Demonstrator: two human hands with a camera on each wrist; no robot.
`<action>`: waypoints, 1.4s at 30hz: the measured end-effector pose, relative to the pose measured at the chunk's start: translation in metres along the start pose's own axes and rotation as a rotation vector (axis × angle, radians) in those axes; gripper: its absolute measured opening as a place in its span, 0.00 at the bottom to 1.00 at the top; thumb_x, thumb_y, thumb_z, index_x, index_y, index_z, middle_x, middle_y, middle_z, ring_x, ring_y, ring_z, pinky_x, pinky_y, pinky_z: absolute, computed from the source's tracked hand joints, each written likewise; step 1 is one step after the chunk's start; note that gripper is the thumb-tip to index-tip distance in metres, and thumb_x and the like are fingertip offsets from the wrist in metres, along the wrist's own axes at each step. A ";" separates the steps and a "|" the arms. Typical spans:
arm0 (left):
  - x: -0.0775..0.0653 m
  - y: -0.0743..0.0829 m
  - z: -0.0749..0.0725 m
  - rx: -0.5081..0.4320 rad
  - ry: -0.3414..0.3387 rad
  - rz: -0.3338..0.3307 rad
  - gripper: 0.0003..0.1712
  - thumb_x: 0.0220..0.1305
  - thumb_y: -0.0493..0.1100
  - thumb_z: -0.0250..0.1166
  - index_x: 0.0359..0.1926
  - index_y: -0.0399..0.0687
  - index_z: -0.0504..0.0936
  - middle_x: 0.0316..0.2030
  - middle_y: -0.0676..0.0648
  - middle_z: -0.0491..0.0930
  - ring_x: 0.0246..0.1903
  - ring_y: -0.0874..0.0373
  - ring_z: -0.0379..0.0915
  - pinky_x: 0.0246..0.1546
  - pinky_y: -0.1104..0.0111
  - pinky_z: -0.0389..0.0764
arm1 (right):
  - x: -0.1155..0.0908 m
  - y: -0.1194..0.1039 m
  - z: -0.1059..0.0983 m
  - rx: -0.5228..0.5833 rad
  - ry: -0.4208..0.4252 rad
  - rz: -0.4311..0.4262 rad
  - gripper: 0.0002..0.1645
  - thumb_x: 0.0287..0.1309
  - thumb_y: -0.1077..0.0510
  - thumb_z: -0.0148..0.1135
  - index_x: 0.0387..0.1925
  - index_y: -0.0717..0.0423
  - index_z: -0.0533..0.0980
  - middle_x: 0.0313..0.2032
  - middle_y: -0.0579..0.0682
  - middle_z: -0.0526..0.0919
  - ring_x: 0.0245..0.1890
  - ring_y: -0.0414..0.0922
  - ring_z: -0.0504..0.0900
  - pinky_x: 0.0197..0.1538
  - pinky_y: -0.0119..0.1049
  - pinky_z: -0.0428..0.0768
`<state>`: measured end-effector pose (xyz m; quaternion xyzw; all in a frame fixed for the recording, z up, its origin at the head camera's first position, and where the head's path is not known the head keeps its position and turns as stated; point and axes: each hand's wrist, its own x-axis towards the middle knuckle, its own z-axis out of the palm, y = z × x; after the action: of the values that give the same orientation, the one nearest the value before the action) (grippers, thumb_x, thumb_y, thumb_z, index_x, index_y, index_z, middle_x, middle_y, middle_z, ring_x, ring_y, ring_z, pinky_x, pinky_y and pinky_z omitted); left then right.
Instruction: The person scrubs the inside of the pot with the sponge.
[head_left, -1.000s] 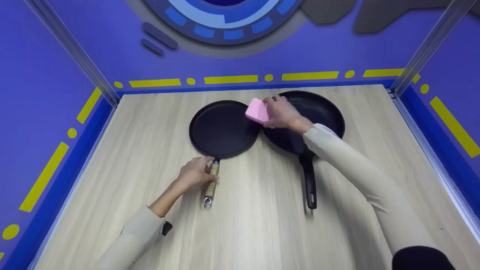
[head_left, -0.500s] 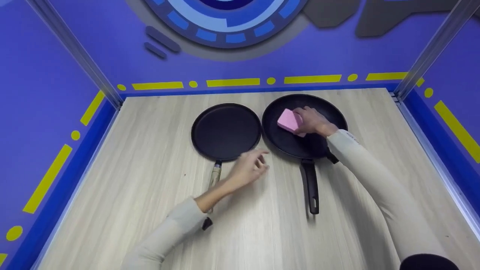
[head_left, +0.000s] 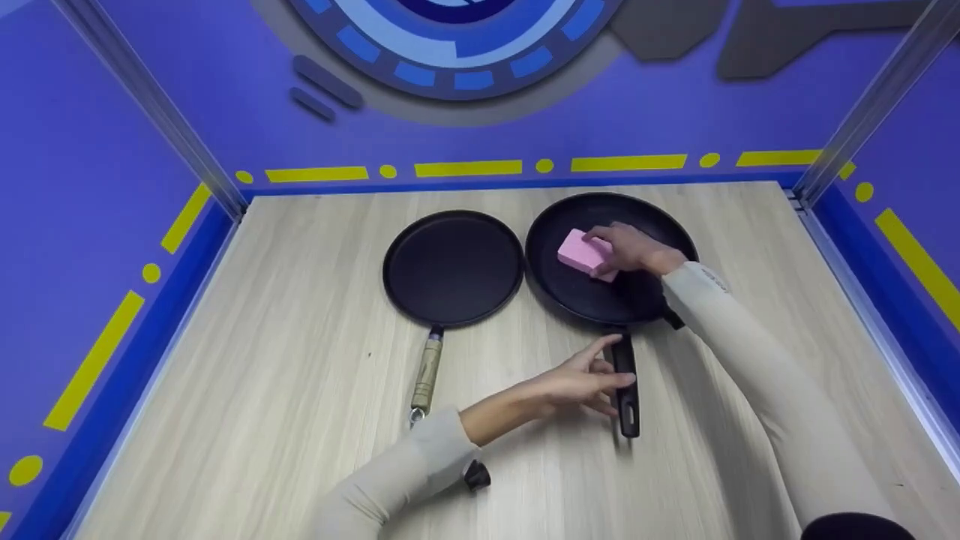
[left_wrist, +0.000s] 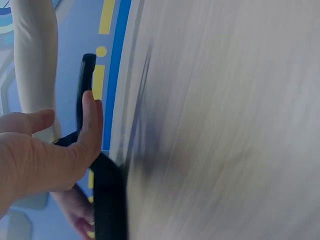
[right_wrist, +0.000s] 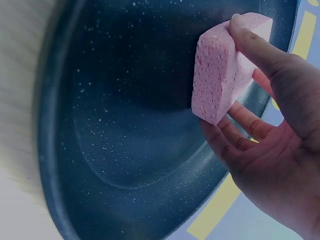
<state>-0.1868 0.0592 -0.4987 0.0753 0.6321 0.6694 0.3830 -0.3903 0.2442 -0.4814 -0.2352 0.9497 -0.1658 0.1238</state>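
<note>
My right hand grips a pink sponge between thumb and fingers, inside the deep black frying pan. Seen in the right wrist view, the sponge is a thick porous block standing at the speckled inner surface of the pan. My left hand is at that pan's black handle, fingers spread and fingertips overlapping it. In the left wrist view, the handle rises past the extended fingers of my left hand, with the thumb apart from it.
A flat black pan with a wood-patterned handle lies at the left, its rim right by the deep pan. Both lie on a light wood tabletop. Blue walls with yellow markings enclose its back and sides.
My left hand has left the flat pan's handle and moved right to the deep pan's handle. My right hand has carried the sponge from between the pans into the deep pan.
</note>
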 end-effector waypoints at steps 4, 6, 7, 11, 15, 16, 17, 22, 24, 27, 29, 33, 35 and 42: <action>0.008 -0.007 0.003 -0.111 -0.025 0.016 0.40 0.71 0.35 0.64 0.77 0.61 0.58 0.52 0.42 0.82 0.45 0.48 0.87 0.45 0.59 0.92 | 0.000 -0.002 -0.001 -0.016 -0.004 0.017 0.42 0.52 0.54 0.80 0.67 0.59 0.72 0.64 0.71 0.72 0.64 0.66 0.71 0.73 0.63 0.70; 0.011 -0.010 0.003 -0.177 -0.036 0.031 0.38 0.71 0.32 0.63 0.75 0.61 0.59 0.53 0.38 0.84 0.50 0.42 0.86 0.47 0.57 0.91 | -0.001 -0.003 -0.002 -0.028 -0.011 0.019 0.42 0.53 0.54 0.79 0.67 0.59 0.71 0.65 0.71 0.72 0.65 0.67 0.71 0.73 0.63 0.69; 0.011 -0.011 0.002 -0.208 -0.041 0.032 0.38 0.71 0.30 0.62 0.74 0.61 0.59 0.53 0.37 0.84 0.53 0.39 0.84 0.49 0.54 0.91 | -0.001 -0.004 -0.002 -0.035 -0.014 0.019 0.42 0.53 0.54 0.79 0.67 0.59 0.71 0.65 0.71 0.72 0.65 0.67 0.71 0.73 0.63 0.69; 0.014 -0.014 0.001 -0.287 -0.049 0.004 0.38 0.71 0.27 0.59 0.72 0.62 0.60 0.54 0.36 0.83 0.58 0.32 0.80 0.55 0.48 0.87 | -0.002 -0.007 -0.003 -0.064 -0.030 0.012 0.41 0.54 0.54 0.78 0.67 0.60 0.71 0.65 0.72 0.72 0.65 0.68 0.71 0.73 0.64 0.69; 0.014 -0.013 0.000 -0.291 -0.043 -0.004 0.38 0.70 0.27 0.60 0.72 0.63 0.61 0.54 0.35 0.83 0.57 0.32 0.80 0.55 0.45 0.86 | 0.000 -0.008 -0.004 -0.083 -0.041 0.008 0.42 0.54 0.56 0.78 0.68 0.58 0.70 0.65 0.71 0.72 0.65 0.67 0.71 0.73 0.64 0.69; 0.013 -0.012 0.000 -0.286 -0.038 -0.003 0.38 0.70 0.27 0.60 0.72 0.63 0.61 0.53 0.36 0.83 0.56 0.32 0.81 0.54 0.46 0.87 | 0.001 -0.008 -0.005 -0.089 -0.044 0.011 0.43 0.54 0.56 0.78 0.69 0.57 0.70 0.66 0.71 0.72 0.66 0.67 0.71 0.73 0.64 0.69; 0.013 -0.012 0.000 -0.277 -0.032 0.001 0.38 0.70 0.27 0.61 0.72 0.63 0.61 0.51 0.36 0.84 0.56 0.33 0.81 0.52 0.47 0.88 | 0.002 -0.008 -0.005 -0.097 -0.044 0.012 0.43 0.53 0.56 0.78 0.69 0.55 0.70 0.66 0.71 0.72 0.66 0.67 0.71 0.72 0.64 0.70; 0.012 -0.011 0.003 -0.253 -0.003 0.017 0.40 0.67 0.26 0.63 0.72 0.61 0.63 0.43 0.42 0.82 0.52 0.31 0.82 0.42 0.53 0.92 | 0.011 -0.005 -0.006 -0.191 0.020 0.008 0.44 0.52 0.54 0.79 0.70 0.49 0.71 0.59 0.71 0.72 0.60 0.68 0.70 0.68 0.65 0.72; 0.012 -0.010 0.004 -0.250 0.005 0.021 0.40 0.67 0.25 0.63 0.73 0.59 0.63 0.41 0.43 0.81 0.51 0.30 0.82 0.39 0.54 0.92 | 0.015 -0.004 -0.006 -0.246 0.070 0.005 0.44 0.51 0.52 0.79 0.69 0.49 0.72 0.56 0.71 0.72 0.58 0.69 0.70 0.67 0.65 0.72; 0.013 -0.009 0.006 -0.229 0.026 0.022 0.41 0.66 0.25 0.64 0.73 0.59 0.64 0.39 0.43 0.82 0.49 0.30 0.83 0.37 0.57 0.92 | 0.022 -0.003 -0.008 -0.315 0.152 0.006 0.43 0.50 0.52 0.80 0.68 0.49 0.72 0.55 0.74 0.70 0.55 0.72 0.72 0.63 0.66 0.74; 0.013 -0.008 0.008 -0.206 0.043 0.023 0.41 0.65 0.25 0.65 0.73 0.58 0.64 0.38 0.44 0.82 0.48 0.29 0.83 0.35 0.59 0.92 | 0.024 -0.001 -0.009 -0.321 0.200 0.025 0.42 0.50 0.54 0.80 0.67 0.50 0.72 0.55 0.75 0.69 0.53 0.73 0.74 0.59 0.67 0.78; 0.014 -0.008 0.012 -0.179 0.068 0.022 0.42 0.64 0.24 0.66 0.73 0.57 0.65 0.36 0.44 0.83 0.46 0.30 0.84 0.31 0.61 0.92 | 0.023 0.004 -0.010 -0.319 0.260 0.064 0.40 0.50 0.59 0.78 0.65 0.52 0.72 0.55 0.75 0.67 0.50 0.73 0.75 0.49 0.68 0.84; 0.014 -0.007 0.013 -0.184 0.071 0.022 0.42 0.63 0.24 0.66 0.73 0.56 0.65 0.36 0.44 0.83 0.45 0.30 0.84 0.31 0.60 0.92 | 0.021 0.008 -0.010 -0.330 0.266 0.092 0.39 0.51 0.59 0.78 0.64 0.54 0.71 0.55 0.75 0.67 0.51 0.73 0.75 0.48 0.68 0.84; 0.014 -0.007 0.012 -0.206 0.086 0.023 0.42 0.62 0.22 0.65 0.71 0.57 0.67 0.36 0.42 0.82 0.45 0.30 0.85 0.33 0.57 0.93 | 0.007 0.023 -0.017 -0.364 0.285 0.185 0.38 0.47 0.58 0.80 0.58 0.61 0.71 0.55 0.77 0.67 0.54 0.75 0.73 0.51 0.68 0.83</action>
<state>-0.1863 0.0765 -0.5082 0.0138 0.5747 0.7379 0.3536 -0.4107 0.2642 -0.4752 -0.1400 0.9892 -0.0116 -0.0413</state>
